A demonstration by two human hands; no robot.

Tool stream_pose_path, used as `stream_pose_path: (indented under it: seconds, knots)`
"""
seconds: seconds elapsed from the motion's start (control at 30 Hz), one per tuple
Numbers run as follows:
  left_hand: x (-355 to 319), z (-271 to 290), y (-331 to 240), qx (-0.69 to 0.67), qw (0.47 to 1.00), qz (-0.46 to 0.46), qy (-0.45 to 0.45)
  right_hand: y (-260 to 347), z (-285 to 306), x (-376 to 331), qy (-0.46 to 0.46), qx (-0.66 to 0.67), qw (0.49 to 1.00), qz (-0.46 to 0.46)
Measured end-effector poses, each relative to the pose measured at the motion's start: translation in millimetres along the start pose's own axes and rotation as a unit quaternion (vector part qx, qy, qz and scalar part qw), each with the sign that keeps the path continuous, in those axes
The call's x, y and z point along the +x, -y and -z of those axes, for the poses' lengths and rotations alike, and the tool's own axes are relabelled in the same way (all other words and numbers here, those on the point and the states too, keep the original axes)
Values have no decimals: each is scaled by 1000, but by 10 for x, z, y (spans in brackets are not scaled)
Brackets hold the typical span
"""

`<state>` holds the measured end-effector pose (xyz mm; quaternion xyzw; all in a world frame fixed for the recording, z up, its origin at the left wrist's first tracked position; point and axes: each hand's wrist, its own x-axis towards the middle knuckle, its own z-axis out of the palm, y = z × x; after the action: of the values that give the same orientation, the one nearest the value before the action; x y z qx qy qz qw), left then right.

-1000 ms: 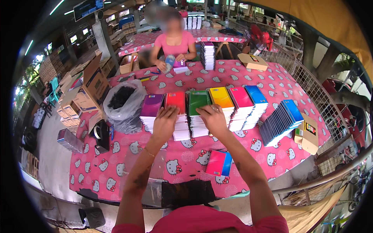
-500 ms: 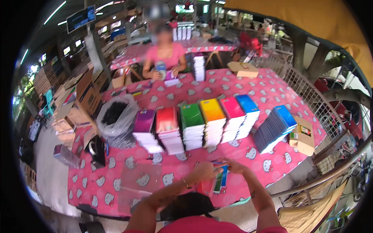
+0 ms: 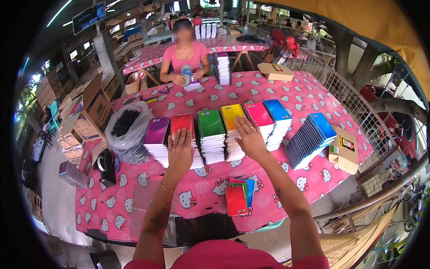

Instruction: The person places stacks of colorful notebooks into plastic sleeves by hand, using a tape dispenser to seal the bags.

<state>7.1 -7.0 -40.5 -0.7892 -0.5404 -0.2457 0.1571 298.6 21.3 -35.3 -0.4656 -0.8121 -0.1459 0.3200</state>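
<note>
My left hand lies with fingers stretched over the top and front of a stack of red spiral notebooks. My right hand rests, fingers spread, on the front of a stack of yellow notebooks, its edge near the pink stack. Between my hands stands a green stack. A purple stack and a blue stack end the row. Nearer me, a few loose notebooks overlap, with a red notebook on top of green and blue ones.
A leaning stack of blue notebooks and an open cardboard box stand at right. To the left are a plastic bag with black contents and a tape dispenser. Across the table, a person handles purple notebooks beside a tall stack.
Both my hands have moved away from the loose notebooks near me, forward to the row of stacks. The loose notebooks now lie on the table, fanned apart.
</note>
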Motion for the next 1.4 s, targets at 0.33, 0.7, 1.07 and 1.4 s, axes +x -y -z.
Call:
stream_pose_path:
  seconds: [0.33,0.7,1.07,1.4]
  knots:
    - [96,263,46,-22,998,-2,-62,268,495,-188,-176,86,979,-45]
    - [-724,214,-1180,-291,948,-124,-42,726,17,-2117,-22,265,922,-280]
    - [256,-98,-998,-93,990,-67,-87,-1396,447,-528,-3,-151,967,-203]
    - [262,927,-847,-211,931,-161,-249,23,133,-1810,-13,500,829,-252]
